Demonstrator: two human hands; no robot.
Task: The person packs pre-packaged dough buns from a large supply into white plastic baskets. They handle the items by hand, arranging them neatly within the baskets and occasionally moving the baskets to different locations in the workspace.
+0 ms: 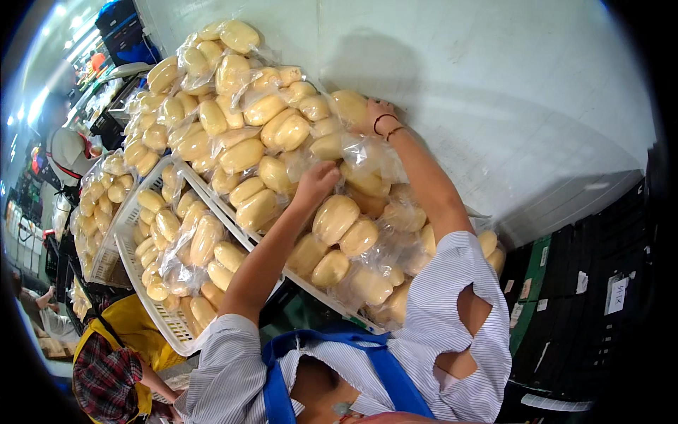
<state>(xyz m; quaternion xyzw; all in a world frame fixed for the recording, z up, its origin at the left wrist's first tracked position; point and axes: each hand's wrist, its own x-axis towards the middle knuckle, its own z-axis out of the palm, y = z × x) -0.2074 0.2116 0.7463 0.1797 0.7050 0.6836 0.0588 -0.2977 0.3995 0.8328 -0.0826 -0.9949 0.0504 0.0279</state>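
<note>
Right hand (382,116) by wall (508,85), left hand (318,184) farther out, both at bagged tubers (366,178); grips occluded, can't tell. Tugging could slide pile (265,109) wall-away.

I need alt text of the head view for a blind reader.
The person's left hand and right hand touch clear bags of pale yellow, oval produce, heaped beside a pale wall. Left of them stands a white crate with more; another person's plaid sleeve shows at lower left.
</note>
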